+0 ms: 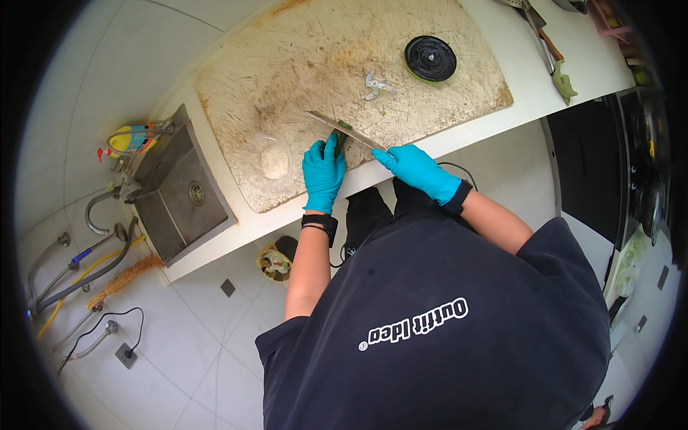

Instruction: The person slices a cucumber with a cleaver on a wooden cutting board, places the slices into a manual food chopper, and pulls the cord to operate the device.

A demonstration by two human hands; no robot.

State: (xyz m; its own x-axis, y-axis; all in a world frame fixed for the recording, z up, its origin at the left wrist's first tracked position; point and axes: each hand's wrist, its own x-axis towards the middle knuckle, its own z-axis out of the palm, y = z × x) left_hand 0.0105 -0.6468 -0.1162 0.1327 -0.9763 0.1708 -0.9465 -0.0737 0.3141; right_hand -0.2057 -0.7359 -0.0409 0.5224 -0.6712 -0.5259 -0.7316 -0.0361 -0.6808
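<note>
My right hand (422, 171), in a blue-green glove, grips a kitchen knife (346, 129) by its handle end. The blade reaches left over a dark green vegetable (341, 141), perhaps a cucumber, on a worn, stained cutting board (301, 70). Gloved alike, my left hand (324, 174) holds the near part of that vegetable close to the board's front edge. A short green piece (345, 124) shows just beyond the blade. To the left of my left hand stands a clear round bowl (269, 161). Farther back lie a three-bladed chopper insert (377, 86) and a black round lid (431, 58) with a green rim.
A steel sink (185, 199) is set into the counter at left, with a yellow detergent bottle (133, 141) behind it. Utensils (540, 40) and a green leaf (563, 83) lie at the right. Below the counter stands a waste bin (275, 264).
</note>
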